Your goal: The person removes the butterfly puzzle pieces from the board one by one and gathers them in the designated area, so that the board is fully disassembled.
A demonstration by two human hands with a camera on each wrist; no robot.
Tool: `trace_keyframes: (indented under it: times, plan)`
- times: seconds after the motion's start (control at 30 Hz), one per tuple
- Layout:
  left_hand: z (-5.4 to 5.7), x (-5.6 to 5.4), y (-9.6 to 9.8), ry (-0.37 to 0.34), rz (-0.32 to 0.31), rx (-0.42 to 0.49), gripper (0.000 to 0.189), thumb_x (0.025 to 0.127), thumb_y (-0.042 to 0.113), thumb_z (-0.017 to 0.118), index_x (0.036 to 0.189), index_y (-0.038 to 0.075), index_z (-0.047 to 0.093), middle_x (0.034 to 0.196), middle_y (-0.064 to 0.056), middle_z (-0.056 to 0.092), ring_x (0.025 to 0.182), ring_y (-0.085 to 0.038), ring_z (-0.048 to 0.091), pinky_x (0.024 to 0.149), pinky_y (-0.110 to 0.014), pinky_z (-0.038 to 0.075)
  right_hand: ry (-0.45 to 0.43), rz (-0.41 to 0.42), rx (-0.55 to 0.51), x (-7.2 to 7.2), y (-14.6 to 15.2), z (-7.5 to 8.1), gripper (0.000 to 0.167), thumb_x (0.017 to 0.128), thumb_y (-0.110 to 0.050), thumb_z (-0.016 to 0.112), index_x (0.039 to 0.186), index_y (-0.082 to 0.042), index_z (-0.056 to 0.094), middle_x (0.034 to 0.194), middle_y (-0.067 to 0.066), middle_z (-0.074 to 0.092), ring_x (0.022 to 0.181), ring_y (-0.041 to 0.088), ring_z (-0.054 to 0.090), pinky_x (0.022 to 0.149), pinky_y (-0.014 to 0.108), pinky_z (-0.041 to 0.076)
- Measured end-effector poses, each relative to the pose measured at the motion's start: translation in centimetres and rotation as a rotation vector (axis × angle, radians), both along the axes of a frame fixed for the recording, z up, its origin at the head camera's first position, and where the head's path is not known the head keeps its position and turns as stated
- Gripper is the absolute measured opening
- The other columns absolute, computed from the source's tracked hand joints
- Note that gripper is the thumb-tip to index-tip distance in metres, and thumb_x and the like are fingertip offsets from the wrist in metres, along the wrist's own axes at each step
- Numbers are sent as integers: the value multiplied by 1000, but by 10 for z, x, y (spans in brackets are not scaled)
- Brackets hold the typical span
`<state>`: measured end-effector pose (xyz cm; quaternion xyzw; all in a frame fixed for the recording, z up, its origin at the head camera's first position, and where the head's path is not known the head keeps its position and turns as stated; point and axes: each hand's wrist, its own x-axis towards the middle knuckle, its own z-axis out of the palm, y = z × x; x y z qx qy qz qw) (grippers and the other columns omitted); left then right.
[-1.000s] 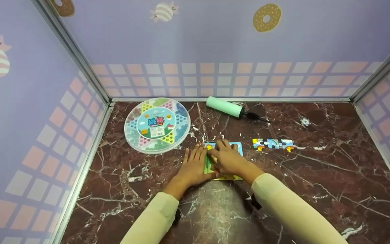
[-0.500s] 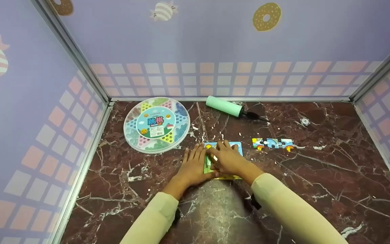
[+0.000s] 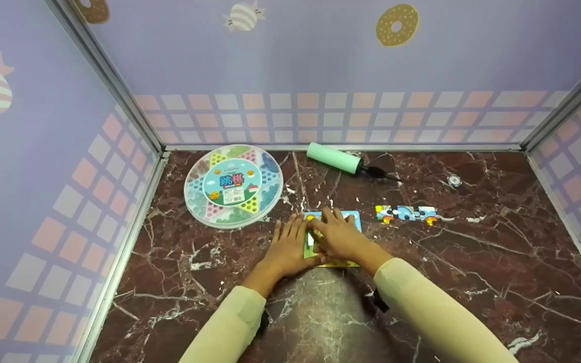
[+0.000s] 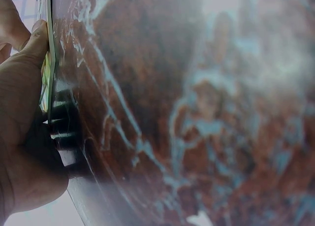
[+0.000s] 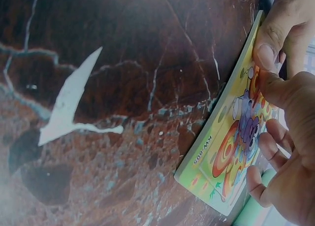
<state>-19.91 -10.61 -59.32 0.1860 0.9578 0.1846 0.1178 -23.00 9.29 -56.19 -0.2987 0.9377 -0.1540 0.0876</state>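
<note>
A small, colorful jigsaw puzzle board (image 3: 344, 263) lies on the dark red marbled surface, with "KW-805" printed on its near border in the right wrist view. My left hand (image 3: 288, 253) lies along the board's left side, fingers straight, its thumb (image 4: 38, 39) on the near edge. Over the middle of the board, my right hand (image 3: 343, 241) bends its fingers and pinches a puzzle piece (image 3: 316, 234) between thumb and index finger, mostly hidden by the hand. Beside the piece a white patch of the board shows. Three puzzle pieces (image 3: 406, 214) lie in a row to the right.
A round Chinese checkers box (image 3: 234, 186) sits at the back left. A mint-green hand pump (image 3: 334, 159) with a black end lies near the back wall. Farther right is a small round white token (image 3: 454, 180). Patterned purple walls (image 3: 321, 60) enclose the back and both sides.
The piece under my right fingers has shifted slightly, and a white patch of the board now shows beside it. My left hand stays in place.
</note>
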Motion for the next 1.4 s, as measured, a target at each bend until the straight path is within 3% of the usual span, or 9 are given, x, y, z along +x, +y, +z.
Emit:
trace_keyframes:
  times: [0.17, 0.53, 0.8, 1.07, 1.17, 1.4]
  plan:
    - [8, 4, 1, 17, -2, -31, 111, 99, 72, 67, 175, 4, 25, 186, -17, 18, 174, -36, 14, 141, -63, 6, -6, 8, -28, 0, 0, -2, 60, 94, -30, 89, 147, -23, 62, 130, 13, 53, 125, 37, 54, 96, 63, 51]
    - [9, 5, 2, 30, -5, -46, 111, 99, 72, 67, 175, 3, 25, 186, -17, 18, 174, -37, 15, 141, -63, 7, -49, -1, -36, 0, -2, 1, 65, 93, -28, 88, 151, -22, 60, 142, 20, 53, 144, 56, 52, 109, 81, 49]
    - [10, 5, 3, 31, 1, -49, 113, 98, 74, 67, 175, 3, 25, 187, -16, 16, 174, -37, 16, 141, -63, 6, -39, 13, -23, 0, -4, 2, 66, 90, -27, 91, 148, -17, 62, 144, 25, 55, 144, 68, 49, 110, 81, 49]
    - [-1, 1, 0, 20, -3, 0, 113, 99, 71, 69, 175, 2, 24, 186, -19, 17, 174, -39, 12, 141, -64, 3, 41, 57, -30, 2, -6, 2, 72, 83, -34, 96, 143, -12, 63, 130, 20, 56, 123, 57, 64, 92, 71, 60]
    - [-7, -2, -1, 12, -1, 14, 113, 99, 71, 69, 175, 2, 23, 186, -19, 17, 175, -38, 10, 141, -63, 0, 65, 70, -31, 2, -7, 1, 77, 81, -36, 96, 146, -10, 64, 131, 20, 57, 118, 55, 65, 89, 69, 62]
    - [-8, -1, -1, 39, -7, 24, 112, 98, 70, 70, 174, 1, 26, 184, -21, 21, 174, -40, 14, 141, -65, 3, 82, 68, -42, 4, -8, -1, 81, 78, -42, 97, 144, -9, 64, 129, 20, 56, 111, 48, 63, 86, 64, 63]
